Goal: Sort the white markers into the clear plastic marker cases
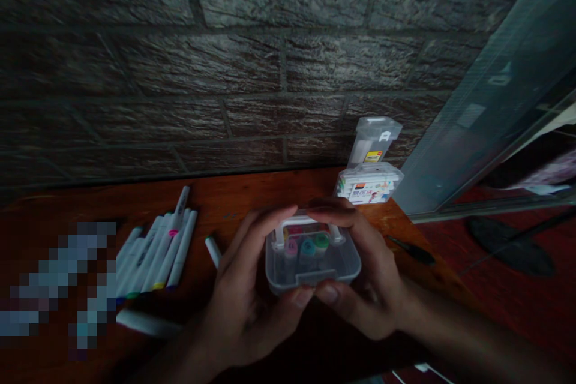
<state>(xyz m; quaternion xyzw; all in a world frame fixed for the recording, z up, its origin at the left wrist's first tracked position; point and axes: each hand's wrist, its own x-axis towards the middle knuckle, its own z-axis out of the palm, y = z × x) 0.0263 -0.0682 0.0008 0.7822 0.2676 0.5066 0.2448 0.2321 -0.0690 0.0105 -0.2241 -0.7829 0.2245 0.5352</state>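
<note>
A: Where's the case [326,268]?
B: Low in the view, near the middle, between both hands.

A: How is it gripped?
B: The left hand [243,282] grasps its nine o'clock side, the right hand [377,264] its three o'clock side. Fingers curl over the far edge by the white handle [279,234]; the thumbs lie along the near edge, tips almost meeting.

A: Is it on the table [270,189]?
B: I can't tell; the hands and the dark below hide its underside.

A: Anything inside?
B: Through the clear plastic, round coloured ends [308,246]: pink, blue and green among them.

A: And around it, taking the case as the clock's centre?
B: At nine, one pen [213,250] lies just beside the left hand. Further out that way is a row of pens [150,258], side by side, with a pink-banded one [180,209] resting on top. A loose pen [146,323] lies at eight, partly behind the left forearm.

A: The other side?
B: At one, a box [371,187] with a printed label stands before a taller tub [373,138], near the brick wall [252,66]. At three, something slim and black [411,249] lies past the right hand.

A: Far left?
B: Pixelated, too coarse to read.
</note>
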